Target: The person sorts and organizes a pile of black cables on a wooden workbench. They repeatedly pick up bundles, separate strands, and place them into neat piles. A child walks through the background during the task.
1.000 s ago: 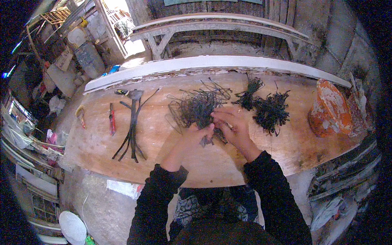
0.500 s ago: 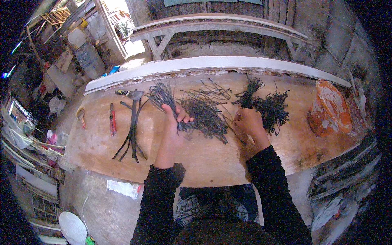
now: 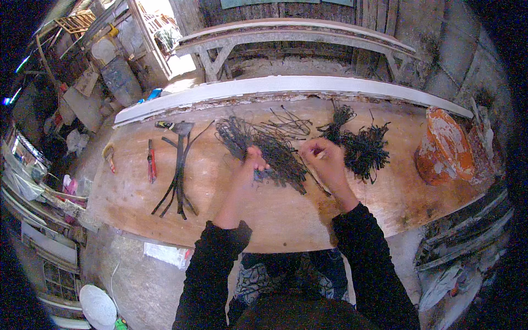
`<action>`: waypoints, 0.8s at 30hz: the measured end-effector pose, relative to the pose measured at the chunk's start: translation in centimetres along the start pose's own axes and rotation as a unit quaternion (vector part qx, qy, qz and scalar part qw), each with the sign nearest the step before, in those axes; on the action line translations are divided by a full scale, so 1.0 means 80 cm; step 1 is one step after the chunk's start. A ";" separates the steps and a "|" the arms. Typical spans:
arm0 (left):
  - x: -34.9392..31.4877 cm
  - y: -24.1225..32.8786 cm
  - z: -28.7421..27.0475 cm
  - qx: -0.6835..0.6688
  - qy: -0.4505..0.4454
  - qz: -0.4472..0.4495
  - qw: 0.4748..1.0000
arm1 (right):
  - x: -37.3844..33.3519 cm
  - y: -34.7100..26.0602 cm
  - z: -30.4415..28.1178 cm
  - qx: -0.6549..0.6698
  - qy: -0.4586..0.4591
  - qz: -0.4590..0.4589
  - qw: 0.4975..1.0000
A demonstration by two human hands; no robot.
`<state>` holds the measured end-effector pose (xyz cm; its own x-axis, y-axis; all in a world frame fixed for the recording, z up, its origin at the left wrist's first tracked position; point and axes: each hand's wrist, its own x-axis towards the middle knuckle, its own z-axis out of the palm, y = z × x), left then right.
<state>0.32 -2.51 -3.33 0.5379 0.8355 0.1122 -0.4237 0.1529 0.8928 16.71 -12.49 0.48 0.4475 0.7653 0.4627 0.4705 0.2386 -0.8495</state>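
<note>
My left hand (image 3: pixel 254 160), a little blurred, is closed around a bundle of thin dark looped strands (image 3: pixel 232 135); the loops fan out above its fingers. Just right of it lies a loose pile of similar strands (image 3: pixel 283 159), partly overlapped by the held bundle. My right hand (image 3: pixel 324 157) is pinched, its fingertips raised; what they hold, if anything, is too small to make out. A thin dark strand (image 3: pixel 316 180) runs down beside its wrist. Two tied bunches of dark strands, one upper (image 3: pixel 339 122) and one lower (image 3: pixel 367 151), lie right of this hand.
On the wooden table (image 3: pixel 286 223) at left are flat black strips (image 3: pixel 180 170), a hammer-like tool (image 3: pixel 175 126), red-handled pliers (image 3: pixel 151 162) and a curved yellowish handle (image 3: pixel 110 158). An orange, white-smeared container (image 3: pixel 443 146) stands right. A white board (image 3: pixel 291 85) borders the far edge.
My left hand has moved right and turned, bringing its bundle against the pile. My right hand has lifted away from the bunches, slightly left, and its fingertips now point upward.
</note>
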 end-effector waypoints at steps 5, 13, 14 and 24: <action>-0.018 0.016 0.029 0.168 -0.053 0.046 0.983 | -0.023 -0.011 0.032 0.102 -0.113 -0.038 0.988; -0.020 0.017 0.033 0.066 0.047 0.018 0.997 | -0.026 0.000 0.042 0.043 -0.108 -0.057 0.992; -0.017 0.018 0.024 0.024 0.038 0.014 0.999 | -0.024 0.003 0.043 0.023 -0.081 -0.060 0.995; -0.001 0.051 -0.013 -0.161 0.107 0.062 0.979 | -0.004 0.035 0.056 -0.331 -0.118 -0.166 0.921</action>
<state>-2.24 -1.37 -0.14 0.3171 0.9444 0.0871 -0.7030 0.1724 0.6900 14.43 -9.40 -3.18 0.0542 0.8430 0.5351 0.9477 0.1253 -0.2934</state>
